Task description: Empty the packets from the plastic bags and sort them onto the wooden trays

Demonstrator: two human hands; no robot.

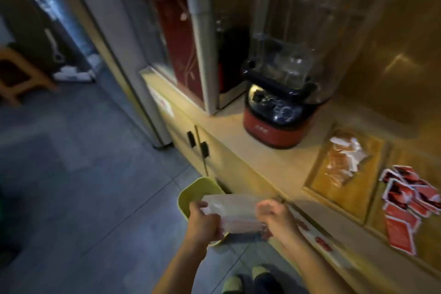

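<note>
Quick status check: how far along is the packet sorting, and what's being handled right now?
Partly done. One wooden tray already holds orange-and-white packets; red packets are piled on the section beside it. In hand: the left hand and right hand both grip a clear plastic bag over a green bin; it looks nearly empty, though blur hides any contents. No further bags are in view.
</note>
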